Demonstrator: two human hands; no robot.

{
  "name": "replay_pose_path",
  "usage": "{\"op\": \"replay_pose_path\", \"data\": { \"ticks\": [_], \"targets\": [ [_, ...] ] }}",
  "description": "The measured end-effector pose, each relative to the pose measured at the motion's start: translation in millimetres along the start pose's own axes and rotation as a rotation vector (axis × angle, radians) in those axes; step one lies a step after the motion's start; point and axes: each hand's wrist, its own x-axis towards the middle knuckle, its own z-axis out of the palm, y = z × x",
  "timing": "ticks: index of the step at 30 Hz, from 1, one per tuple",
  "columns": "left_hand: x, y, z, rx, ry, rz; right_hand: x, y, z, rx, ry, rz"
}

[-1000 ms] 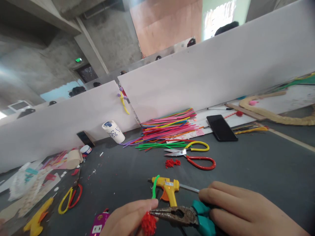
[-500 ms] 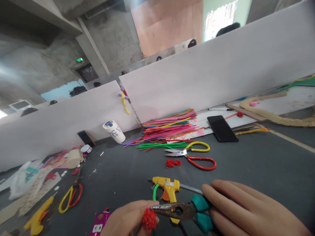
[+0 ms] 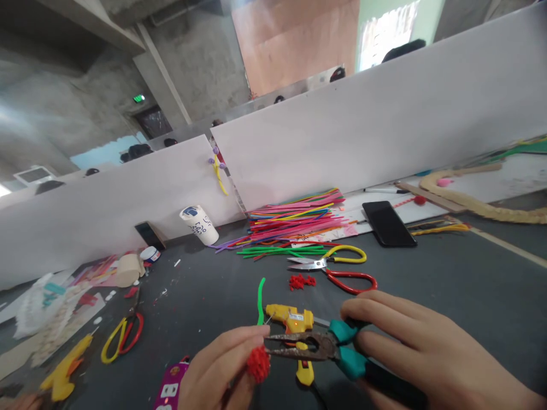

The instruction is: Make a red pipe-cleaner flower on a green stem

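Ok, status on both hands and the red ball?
Left hand holding red ball. Right hand on pliers, jaws parted at the ball. Yellow glue gun partly hidden behind pliers.

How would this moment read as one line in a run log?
left hand: holds red ball; right hand: holds pliers, jaws parted near ball; green strip: just beyond left hand; yellow glue gun: partly hidden

Rough metal pliers [image 3: 329,346], plastic glue gun [image 3: 294,320]
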Motion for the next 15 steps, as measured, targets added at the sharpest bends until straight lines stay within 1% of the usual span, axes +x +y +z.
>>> {"op": "replay_pose_path", "data": {
  "ticks": [3,5,10,15],
  "targets": [
    [-1.2,-4.1,-0.6,0.036,0.038,0.058,0.0,-1.1,1.0,0.158,-0.067,0.064],
    [-0.9,-4.8,-1.3,0.053,0.035,0.082,-0.4,-1.7,3.0,0.211,-0.101,0.070],
    [-0.1,-3.6,-2.0,0.052,0.023,0.118,0.3,-2.0,7.4,0.215,-0.075,0.029],
    [-0.4,-2.9,-2.4,0.057,0.027,0.127,-0.6,-1.8,8.3,0.228,-0.109,0.026]
  ]
}}
